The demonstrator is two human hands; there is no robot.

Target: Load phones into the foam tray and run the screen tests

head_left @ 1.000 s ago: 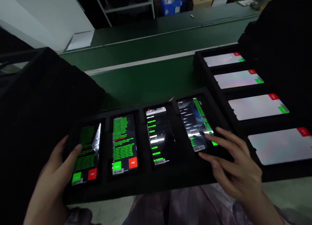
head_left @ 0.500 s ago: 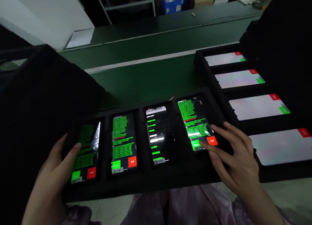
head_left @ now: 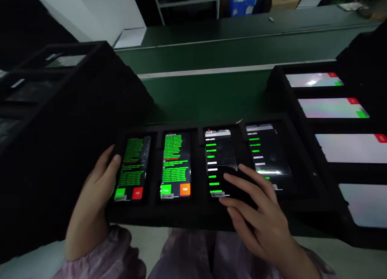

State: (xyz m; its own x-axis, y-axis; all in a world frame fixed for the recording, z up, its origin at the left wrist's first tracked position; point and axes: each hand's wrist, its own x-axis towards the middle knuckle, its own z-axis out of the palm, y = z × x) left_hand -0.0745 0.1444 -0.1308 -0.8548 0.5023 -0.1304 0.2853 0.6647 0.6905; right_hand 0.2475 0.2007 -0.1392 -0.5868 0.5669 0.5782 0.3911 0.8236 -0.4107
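Four phones lie screen-up, side by side, in the slots of a black foam tray (head_left: pixel 193 216) at the near edge of the green desk (head_left: pixel 205 97). From my remote seat I see my left hand (head_left: pixel 90 202) resting on the tray's rim at 9 o'clock, its grip open, thumb just touching the edge of the first phone (head_left: pixel 133 168), whose screen shows green lines of text with a green and a red button. The second phone (head_left: pixel 175 166) shows a like screen. My right hand (head_left: pixel 256 218) comes in from 5 o'clock, fingers spread and holding nothing, fingertips (head_left: pixel 242 168) over the lower part of the third phone (head_left: pixel 219 162), which shows a dark list; whether they touch the glass I cannot tell. The fourth phone (head_left: pixel 267 158) sits just beside it at 3 o'clock. A second tray (head_left: pixel 290 109) at 2 o'clock holds phones with pale lit screens. I judge each handset stiff, light, slick-faced and fragile at the glass, best lifted by its long side edges out of the foam slot rather than by the screen.
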